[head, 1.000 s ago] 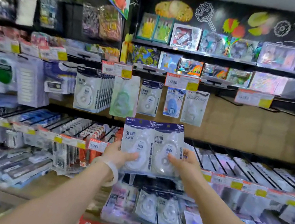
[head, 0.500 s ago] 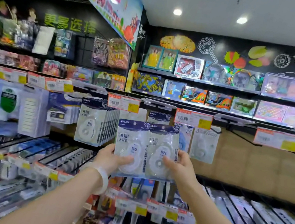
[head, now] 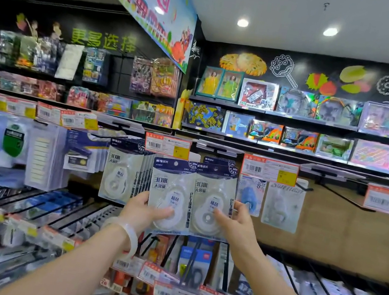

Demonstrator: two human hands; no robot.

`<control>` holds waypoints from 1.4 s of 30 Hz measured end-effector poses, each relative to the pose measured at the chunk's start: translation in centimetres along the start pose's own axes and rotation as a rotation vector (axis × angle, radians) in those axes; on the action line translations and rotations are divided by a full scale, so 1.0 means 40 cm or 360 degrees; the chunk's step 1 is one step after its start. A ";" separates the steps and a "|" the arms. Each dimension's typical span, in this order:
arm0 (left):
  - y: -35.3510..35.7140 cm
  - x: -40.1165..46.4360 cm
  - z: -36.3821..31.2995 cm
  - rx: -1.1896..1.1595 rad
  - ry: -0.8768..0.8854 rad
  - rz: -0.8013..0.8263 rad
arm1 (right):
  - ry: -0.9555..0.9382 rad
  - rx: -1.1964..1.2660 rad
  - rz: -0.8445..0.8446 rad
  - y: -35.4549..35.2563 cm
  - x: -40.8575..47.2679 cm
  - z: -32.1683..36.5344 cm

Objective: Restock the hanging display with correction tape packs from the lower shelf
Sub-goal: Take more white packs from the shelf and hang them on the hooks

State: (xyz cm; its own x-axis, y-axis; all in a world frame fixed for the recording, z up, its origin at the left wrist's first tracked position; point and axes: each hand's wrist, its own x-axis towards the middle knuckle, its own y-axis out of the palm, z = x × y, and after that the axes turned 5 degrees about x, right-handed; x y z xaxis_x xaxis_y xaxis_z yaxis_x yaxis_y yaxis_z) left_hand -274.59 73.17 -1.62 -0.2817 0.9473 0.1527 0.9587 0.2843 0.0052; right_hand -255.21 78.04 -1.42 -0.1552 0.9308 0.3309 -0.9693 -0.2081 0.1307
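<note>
I hold two stacks of correction tape packs side by side, each with a dark blue header and a white dispenser. My left hand (head: 141,212) grips the left stack (head: 170,190) by its lower edge, thumb on the front. My right hand (head: 237,223) grips the right stack (head: 213,197) the same way. Both are raised just under an orange price tag (head: 167,145) on a display hook. A full row of the same packs (head: 122,169) hangs on the hook to the left.
Other tape packs (head: 282,204) hang to the right below a second price tag (head: 269,169). An empty hook (head: 336,192) juts out at the right. Sloped shelves (head: 318,294) with stationery and price labels run below. Boxed toys fill the upper shelves (head: 297,117).
Both hands have lifted the two stacks up from the lower shelf level to the hanging hooks. My view has tilted upward, bringing the ceiling into sight.
</note>
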 end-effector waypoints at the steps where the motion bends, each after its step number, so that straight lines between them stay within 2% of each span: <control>1: 0.000 0.004 0.003 -0.0017 -0.0007 0.0004 | 0.0000 0.0007 0.0004 0.000 0.003 -0.003; 8: -0.005 0.022 0.010 -0.0040 -0.0002 0.0000 | 0.0018 0.0032 0.0030 0.004 0.028 -0.013; 16: 0.008 0.039 0.028 0.0013 -0.0063 0.0001 | 0.0030 -0.0013 -0.0073 -0.008 0.068 -0.034; 27: 0.038 0.071 0.057 -0.0090 -0.0106 0.0064 | 0.0026 -0.0399 -0.0344 -0.002 0.167 -0.069; 36: 0.039 0.107 0.074 0.0013 -0.0128 0.0124 | 0.0029 -0.0604 -0.0554 0.000 0.268 -0.103; 42: 0.034 0.120 0.085 0.0018 -0.0163 0.0142 | 0.0105 -0.0725 -0.0541 0.006 0.303 -0.100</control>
State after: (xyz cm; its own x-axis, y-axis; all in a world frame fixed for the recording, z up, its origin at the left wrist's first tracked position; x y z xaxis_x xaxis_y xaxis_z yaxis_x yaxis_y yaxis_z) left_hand -274.76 78.63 -4.23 -0.1986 0.9788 0.0502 0.9798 0.1996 -0.0154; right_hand -258.10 90.45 -1.12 0.1821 0.9426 0.2798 -0.9488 0.2431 -0.2016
